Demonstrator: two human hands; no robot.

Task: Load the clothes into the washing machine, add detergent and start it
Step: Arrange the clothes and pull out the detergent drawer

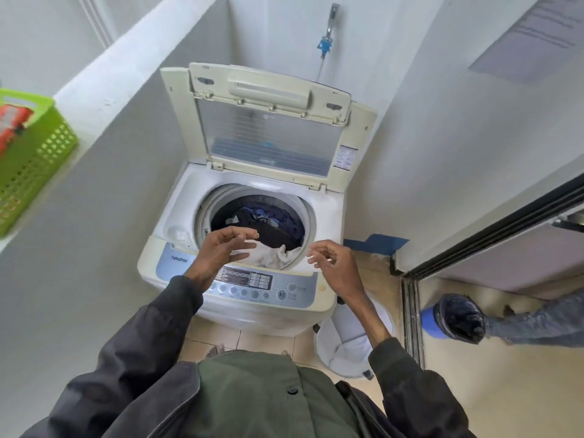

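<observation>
A cream top-loading washing machine [325, 216] stands in a narrow alcove with its lid [268, 121] raised against the back wall. Dark blue and black clothes [268, 224] fill the drum, and a white garment [275, 256] lies at its front edge. My left hand [226, 248] hovers over the drum's front left rim, fingers loosely spread and holding nothing. Above the front right rim, my right hand [335, 263] is loosely curled and also holds nothing. The control panel [252, 284] with its buttons runs below both hands.
A green plastic basket [38, 153] holding a red and white pack sits on the ledge at left. A white laundry basket [350, 339] stands on the floor right of the machine. Beyond a sliding door track at right are a black-lined blue bin [458, 317] and another person's leg [537, 320].
</observation>
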